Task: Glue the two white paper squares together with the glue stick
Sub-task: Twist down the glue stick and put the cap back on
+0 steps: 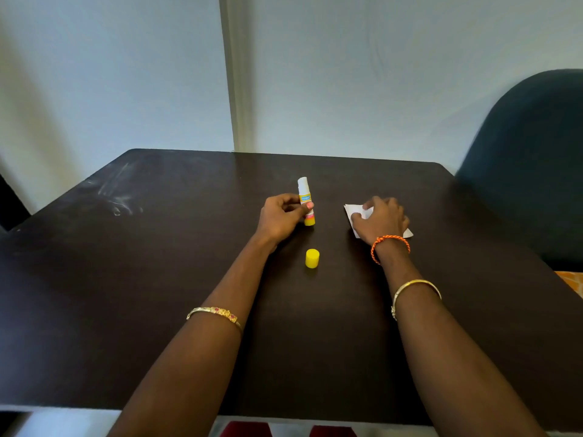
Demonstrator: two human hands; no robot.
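An uncapped glue stick [304, 193] with a white upper part and a yellow base stands upright on the dark table [157, 279]. My left hand [280, 217] grips its lower half. Its yellow cap [312, 258] stands apart on the table, nearer to me. To the right, my right hand [380, 220] lies flat on the white paper squares [355, 212], fingers spread, covering most of them. Only the left corner and a small right corner of the paper show; whether the squares lie stacked I cannot tell.
A dark blue chair back [530, 159] rises at the table's right side. A pale wall [347, 74] stands right behind the far edge. Faint white smears [116, 197] mark the table's far left.
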